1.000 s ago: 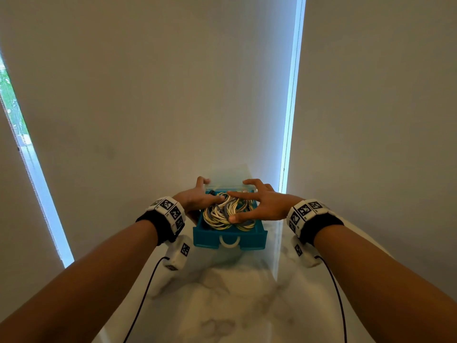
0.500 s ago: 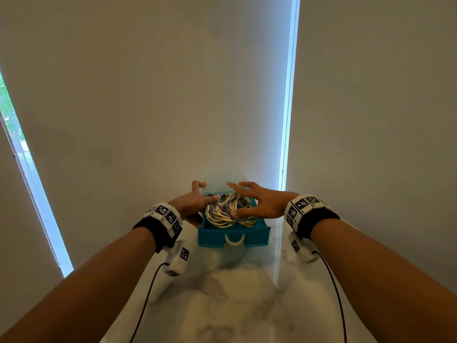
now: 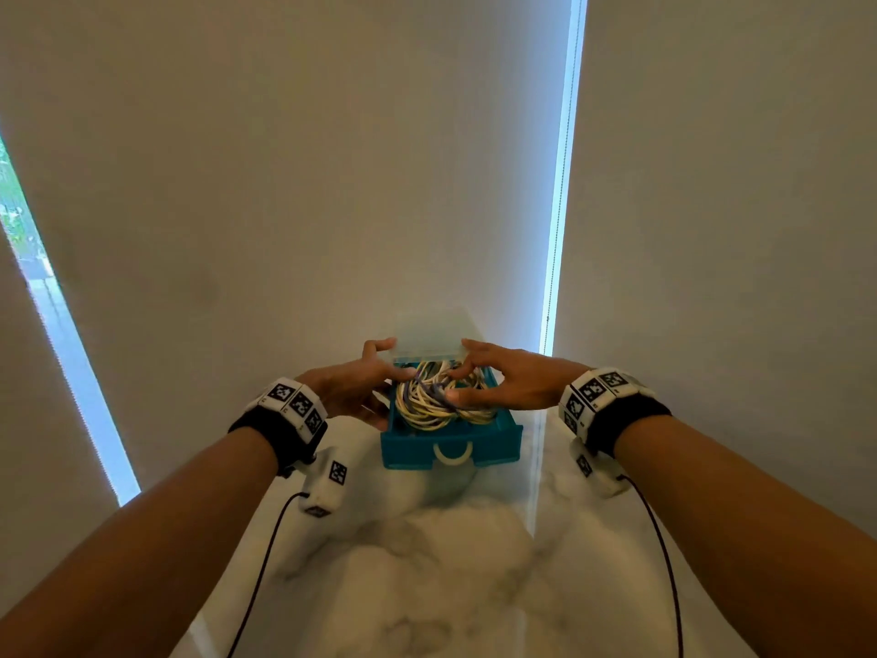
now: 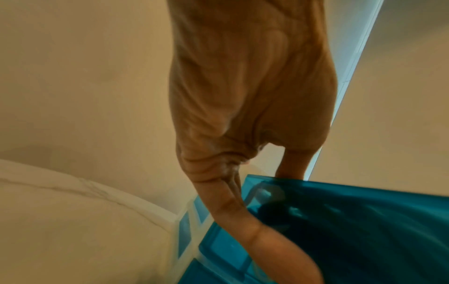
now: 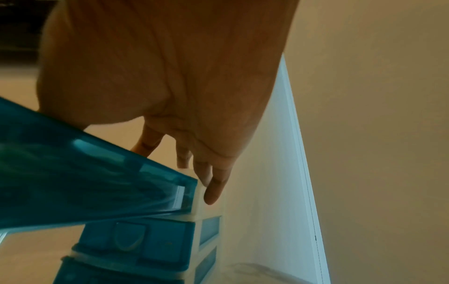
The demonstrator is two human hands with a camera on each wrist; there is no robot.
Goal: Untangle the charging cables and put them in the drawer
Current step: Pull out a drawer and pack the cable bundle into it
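Here, one blue drawer (image 3: 451, 448) pulled out, coiled cables (image 3: 439, 396) inside, two hands, left hand (image 3: 353, 389) and right hand (image 3: 512, 384), fingers spread loose.

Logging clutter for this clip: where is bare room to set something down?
Bare marble countertop lies between the forearms, nearer than the drawer front. It is crowded inside the drawer, filled by coiled cables with the left hand and right hand over them.
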